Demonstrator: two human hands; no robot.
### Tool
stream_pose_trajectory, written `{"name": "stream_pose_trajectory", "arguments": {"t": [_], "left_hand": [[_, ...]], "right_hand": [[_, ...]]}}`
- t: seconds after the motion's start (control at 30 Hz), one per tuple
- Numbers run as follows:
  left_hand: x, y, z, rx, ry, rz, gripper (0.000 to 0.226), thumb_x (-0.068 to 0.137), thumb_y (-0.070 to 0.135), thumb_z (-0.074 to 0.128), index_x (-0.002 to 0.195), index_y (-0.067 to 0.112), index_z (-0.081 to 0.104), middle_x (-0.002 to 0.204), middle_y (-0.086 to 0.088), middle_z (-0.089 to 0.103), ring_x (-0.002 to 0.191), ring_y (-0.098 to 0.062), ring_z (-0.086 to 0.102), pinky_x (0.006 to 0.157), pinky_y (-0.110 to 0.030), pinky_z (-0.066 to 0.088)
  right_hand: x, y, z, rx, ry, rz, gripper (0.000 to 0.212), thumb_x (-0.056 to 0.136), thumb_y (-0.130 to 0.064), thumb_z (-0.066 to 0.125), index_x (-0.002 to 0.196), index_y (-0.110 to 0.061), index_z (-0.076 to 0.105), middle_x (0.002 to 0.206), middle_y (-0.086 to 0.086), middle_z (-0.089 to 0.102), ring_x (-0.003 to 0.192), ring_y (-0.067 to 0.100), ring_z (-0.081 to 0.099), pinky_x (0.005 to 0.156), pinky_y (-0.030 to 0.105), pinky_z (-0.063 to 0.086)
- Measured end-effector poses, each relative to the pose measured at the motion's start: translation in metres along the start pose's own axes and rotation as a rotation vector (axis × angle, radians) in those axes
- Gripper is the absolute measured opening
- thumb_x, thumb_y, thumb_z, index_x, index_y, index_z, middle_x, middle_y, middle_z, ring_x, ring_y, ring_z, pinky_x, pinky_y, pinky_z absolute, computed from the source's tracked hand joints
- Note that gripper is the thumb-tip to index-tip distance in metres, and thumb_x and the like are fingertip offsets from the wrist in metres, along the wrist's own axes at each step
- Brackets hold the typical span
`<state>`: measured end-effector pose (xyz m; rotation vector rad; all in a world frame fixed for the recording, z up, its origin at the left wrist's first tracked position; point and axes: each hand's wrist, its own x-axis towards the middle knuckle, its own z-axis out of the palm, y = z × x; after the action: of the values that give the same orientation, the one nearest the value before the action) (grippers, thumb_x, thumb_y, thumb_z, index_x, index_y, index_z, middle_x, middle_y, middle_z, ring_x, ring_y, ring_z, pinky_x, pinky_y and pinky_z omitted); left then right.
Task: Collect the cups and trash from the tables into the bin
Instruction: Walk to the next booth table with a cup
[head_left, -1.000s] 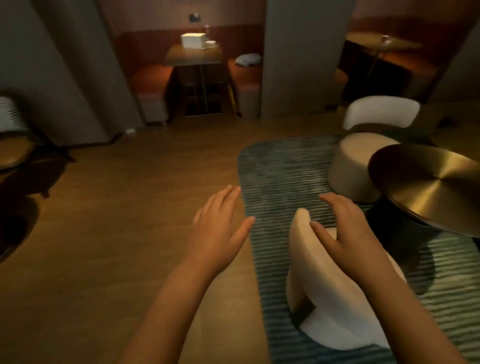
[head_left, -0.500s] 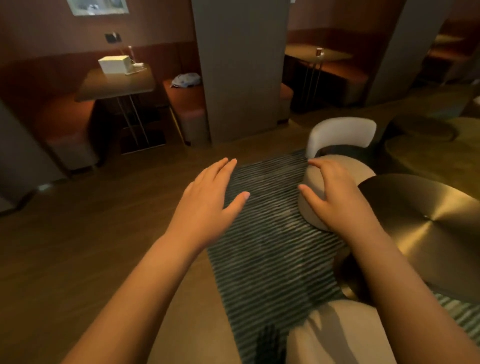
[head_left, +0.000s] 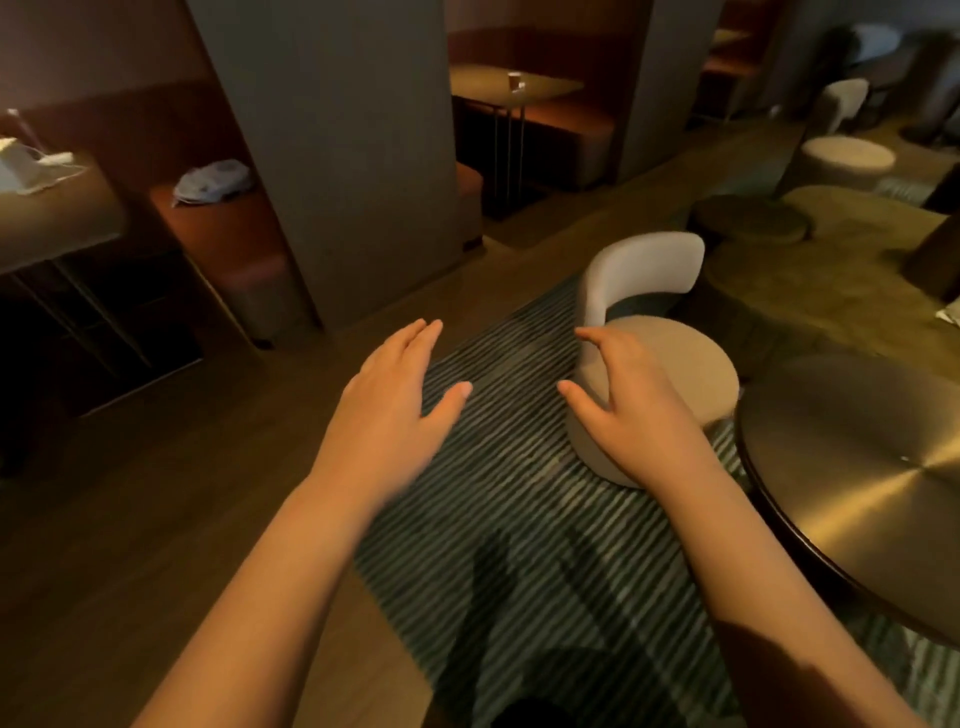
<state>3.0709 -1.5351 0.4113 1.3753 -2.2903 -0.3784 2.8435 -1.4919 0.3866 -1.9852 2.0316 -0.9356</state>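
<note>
A small brown cup (head_left: 514, 81) stands on a booth table (head_left: 545, 85) at the far centre. On another booth table (head_left: 47, 208) at the far left lies white trash (head_left: 23, 166). A crumpled white item (head_left: 213, 179) rests on the orange bench (head_left: 223, 228) beside it. My left hand (head_left: 395, 400) and my right hand (head_left: 631, 410) hover in front of me over the striped rug, fingers straight, holding nothing. No bin is in view.
A round brass table (head_left: 857, 467) is close on my right. A beige chair (head_left: 654, 353) stands just beyond my right hand on a striped green rug (head_left: 498, 519). A grey pillar (head_left: 337, 145) separates the booths. More stools and low tables fill the far right.
The view has swung right and forward: the left booth slid toward the frame's edge, the booth with the cup came to the centre. Both hands stay open and raised.
</note>
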Motion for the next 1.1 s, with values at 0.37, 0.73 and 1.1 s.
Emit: {"name": "stream_pose_trajectory", "arguments": {"t": [0.37, 0.73, 1.1], "left_hand": [[0.285, -0.128, 0.037, -0.019, -0.107, 0.054, 0.069, 0.088, 0.059, 0.040, 0.146, 0.038, 0.007, 0.152, 0.019, 0.011, 0.136, 0.000, 0.010, 0.103, -0.024, 0.013], [0.555, -0.212, 0.027, -0.033, -0.012, 0.008, 0.069, 0.082, 0.067, 0.030, 0.144, 0.041, 0.013, 0.151, 0.022, 0.009, 0.137, -0.003, 0.012, 0.110, -0.036, 0.023], [0.891, -0.278, 0.097, -0.203, 0.042, 0.039, 0.078, 0.071, 0.075, 0.020, 0.142, 0.047, 0.004, 0.149, 0.027, 0.000, 0.133, 0.000, 0.008, 0.100, -0.030, 0.022]], "right_hand": [[0.277, 0.076, 0.077, 0.036, 0.130, 0.174, 0.053, 0.088, -0.045, 0.054, 0.136, -0.028, 0.038, 0.132, -0.005, 0.047, 0.113, -0.002, 0.039, 0.090, 0.022, 0.033], [0.566, 0.109, 0.131, 0.008, 0.065, 0.083, 0.057, 0.088, -0.037, 0.057, 0.139, -0.019, 0.038, 0.137, 0.001, 0.044, 0.128, 0.014, 0.038, 0.101, 0.022, 0.025], [0.866, 0.203, 0.155, -0.207, 0.059, 0.079, 0.070, 0.086, -0.050, 0.049, 0.146, -0.024, 0.023, 0.152, -0.003, 0.025, 0.139, 0.012, 0.022, 0.112, 0.027, 0.020]]}}
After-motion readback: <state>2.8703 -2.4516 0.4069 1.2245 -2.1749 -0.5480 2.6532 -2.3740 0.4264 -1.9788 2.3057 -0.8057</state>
